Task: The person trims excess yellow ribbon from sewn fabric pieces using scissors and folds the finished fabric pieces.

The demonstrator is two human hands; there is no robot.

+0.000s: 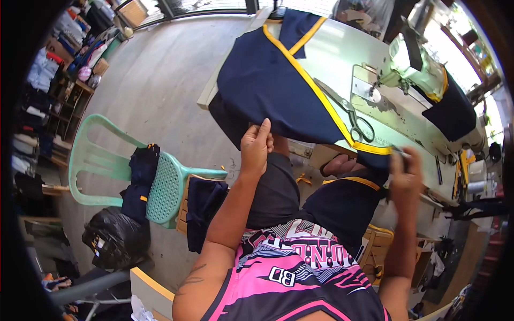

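Pinching the near edge of the navy cloth (284, 88) between thumb and fingers of the left hand (257, 145), left of the scissors (349, 108). Curling the right hand (406, 171) at the end of the yellow trim (323, 99), to the near right of the scissors, with a small dark object (397, 152) at the fingertips; too blurred there to tell whether clamped or loose. Spreading the navy cloth partly over the worktop (342, 45) just left of the scissors, trim running close alongside the blades. Facing a pale green sewing machine (396, 61) right of the scissors. Sitting near a green plastic chair (166, 187), well left of the scissors, draped with dark clothing (142, 174), with a black plastic bag (118, 241) just beside.
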